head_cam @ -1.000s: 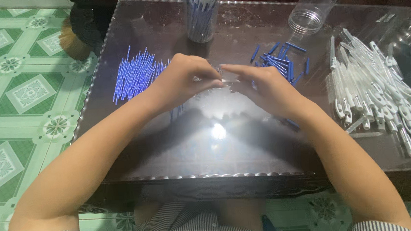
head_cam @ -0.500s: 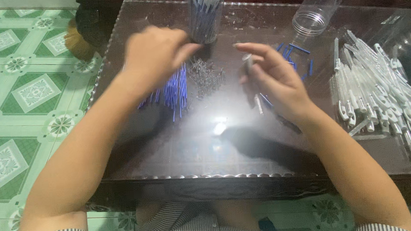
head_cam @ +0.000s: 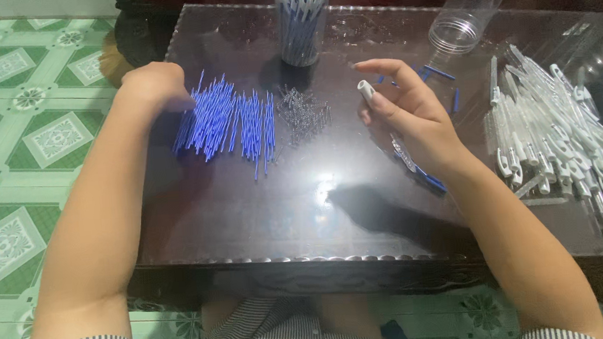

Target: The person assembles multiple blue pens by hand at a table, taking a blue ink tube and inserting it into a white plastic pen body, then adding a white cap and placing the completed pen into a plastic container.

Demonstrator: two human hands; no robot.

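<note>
Blue refills: a fanned heap of thin blue ink refills (head_cam: 226,124) lay on the dark glass table (head_cam: 262,208), at about ten o'clock from its middle; tips pointed mostly toward the far edge.
Left hand: the left hand (head_cam: 155,86) rested at the heap's nine o'clock edge, fingers curled down on the outermost refills; whether one was already pinched, I could not tell.
Right hand: the right hand (head_cam: 404,116) hovered at about two o'clock, fingers loosely bent, thumb and forefinger gripping a white pen barrel (head_cam: 367,89) by its open end.
Springs: a small grey pile of springs (head_cam: 302,111) sat between the two hands, just beside the refills.
Finished pens: a clear cup of blue-and-white pens (head_cam: 301,17) stood upright at twelve o'clock.
Empty jar: a clear plastic jar (head_cam: 472,5) lay tilted at one o'clock, mouth toward the person.
Spare barrels: a wide spread of white barrels (head_cam: 561,137) covered the three o'clock side; a few blue caps (head_cam: 436,74) lay behind the right hand.
Doing it well: judging by the pose, one refill should be teased off the edge alone, not a clump; the barrel's open end is best kept turned toward nine o'clock and steady, so the refill slides straight in.
</note>
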